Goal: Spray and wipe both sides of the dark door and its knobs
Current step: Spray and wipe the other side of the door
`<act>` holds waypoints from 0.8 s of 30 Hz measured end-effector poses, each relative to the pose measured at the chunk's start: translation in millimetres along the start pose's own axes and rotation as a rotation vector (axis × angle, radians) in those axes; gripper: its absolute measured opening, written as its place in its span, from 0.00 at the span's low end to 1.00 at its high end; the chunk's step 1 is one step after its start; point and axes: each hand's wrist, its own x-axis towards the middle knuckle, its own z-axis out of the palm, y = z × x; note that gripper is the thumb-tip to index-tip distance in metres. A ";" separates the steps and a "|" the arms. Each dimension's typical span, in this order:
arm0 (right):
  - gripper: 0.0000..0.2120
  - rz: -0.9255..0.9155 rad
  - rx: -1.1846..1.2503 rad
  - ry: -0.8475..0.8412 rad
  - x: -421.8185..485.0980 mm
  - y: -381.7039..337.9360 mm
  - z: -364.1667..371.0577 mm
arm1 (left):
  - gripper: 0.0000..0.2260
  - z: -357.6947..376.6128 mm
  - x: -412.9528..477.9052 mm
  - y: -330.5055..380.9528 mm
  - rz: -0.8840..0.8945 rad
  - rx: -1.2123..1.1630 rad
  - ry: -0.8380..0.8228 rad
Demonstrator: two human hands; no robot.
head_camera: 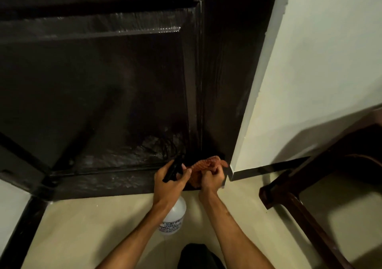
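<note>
Looking down through the head camera, I see two bare hands working at the foot of a dark brown panelled wooden door [124,82], close to its bottom right corner. The left hand [168,183] is wrapped round the neck of a translucent white plastic spray bottle with a black trigger head [175,215]. The bottle's long axis runs roughly up and down the frame. Its labelled base is toward me, above the cream tiled floor [82,227], and its black head is aimed at the door's lower rail. The right hand [211,177], just beside the left, is clenched on a crumpled reddish-orange cloth [206,163], bunched in front of the door's corner next to the cream wall [310,72]. Wet streaks glisten low on the recessed panel. A black skirting strip [268,168] runs along the foot of the wall, and a dark wooden furniture frame [299,202] stands at right.
</note>
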 end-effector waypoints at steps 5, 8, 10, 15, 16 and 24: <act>0.13 -0.676 -0.063 -0.225 -27.8 -78.1 31.4 | 0.09 -21.9 9.7 2.9 -0.012 0.001 0.062; 0.12 -1.138 -0.298 -0.139 -27.5 -91.7 40.9 | 0.12 -31.5 9.4 -2.2 0.001 -0.012 0.137; 0.16 -1.214 -0.583 -0.126 -20.0 -57.4 29.4 | 0.09 -38.9 9.1 -7.3 -0.010 -0.028 0.149; 0.18 -1.136 -0.943 -0.390 -10.9 -13.1 11.3 | 0.11 -55.5 11.7 -10.6 -0.008 -0.038 0.168; 0.15 -1.201 -0.899 -0.391 -14.3 -27.7 17.8 | 0.11 -57.9 12.8 -12.4 -0.005 -0.041 0.177; 0.23 -1.670 -1.136 -0.540 -1.5 -10.7 56.3 | 0.08 -85.0 20.4 -47.4 -0.064 -0.071 0.230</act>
